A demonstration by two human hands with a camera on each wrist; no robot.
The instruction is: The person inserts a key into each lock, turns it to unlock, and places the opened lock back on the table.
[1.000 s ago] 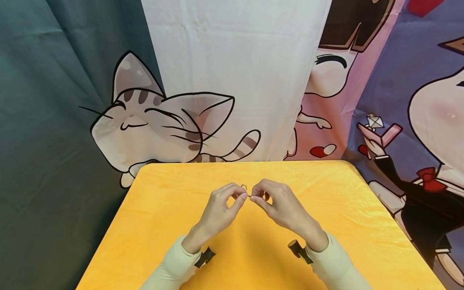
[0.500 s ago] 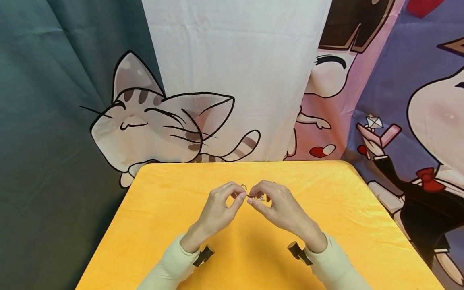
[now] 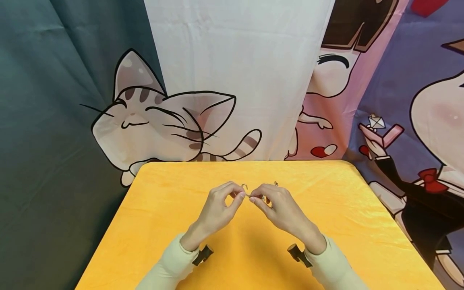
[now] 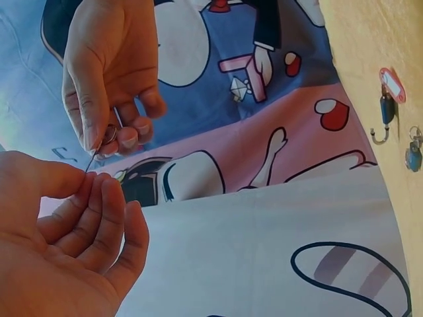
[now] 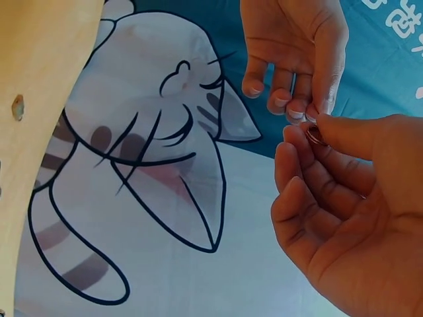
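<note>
My left hand [image 3: 222,203] and right hand [image 3: 280,203] meet fingertip to fingertip above the table. In the left wrist view a thin wire-like metal piece [image 4: 91,160] spans the gap between them. Left thumb and fingers pinch its near end. A small metal ring [image 4: 110,135], seen also as a dark ring [image 5: 316,135] in the right wrist view, sits in my right fingertips. Whether ring and wire are one piece, I cannot tell. Beyond the fingertips a small metal hook [image 3: 244,187] lies on the table, its remainder hidden by the hands.
A yellow cloth covers the table [image 3: 163,225]. On it lie a dark fob [image 4: 387,105] with a red-edged tag [image 4: 392,86], and a teal charm [image 4: 414,158] with a ring. A small object [image 3: 276,183] shows past my right hand. A printed curtain [image 3: 253,72] stands behind.
My right hand shifts slightly, its knuckles a little nearer to me, and a small object behind it comes into sight. The left hand keeps its pinch, almost unmoved.
</note>
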